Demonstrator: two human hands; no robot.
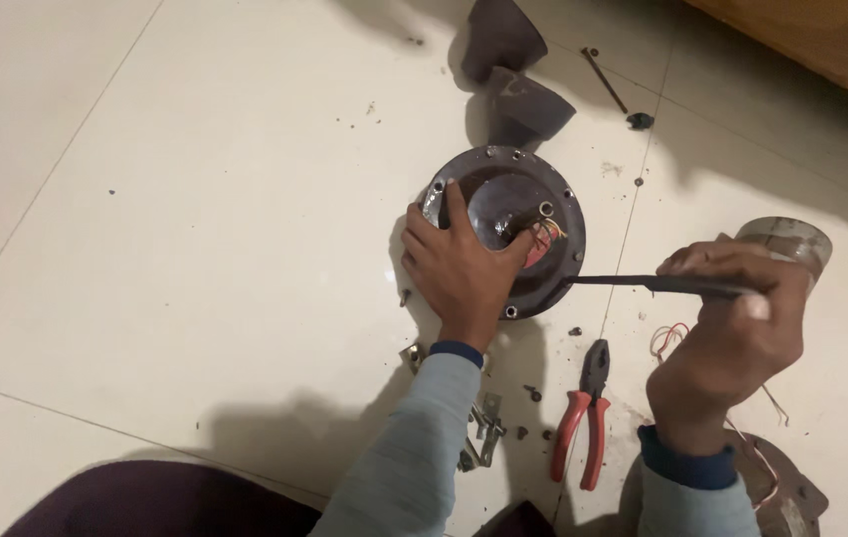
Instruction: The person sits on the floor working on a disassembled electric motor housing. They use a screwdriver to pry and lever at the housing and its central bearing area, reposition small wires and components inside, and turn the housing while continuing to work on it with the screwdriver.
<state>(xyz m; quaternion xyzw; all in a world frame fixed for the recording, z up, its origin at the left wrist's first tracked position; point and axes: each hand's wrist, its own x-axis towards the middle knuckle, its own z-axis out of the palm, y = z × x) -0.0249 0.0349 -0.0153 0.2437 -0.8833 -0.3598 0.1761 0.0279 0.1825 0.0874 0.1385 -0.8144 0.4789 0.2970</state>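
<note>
Glossy floor tiles, metal housing

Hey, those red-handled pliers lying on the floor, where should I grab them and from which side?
Take the red-handled pliers by the two red grips, coming from above at the end nearest you. The dark jaws point away, toward the round grey metal motor housing, and the splayed handles lie flat and free on the white tiled floor, close to the right hand.
</note>
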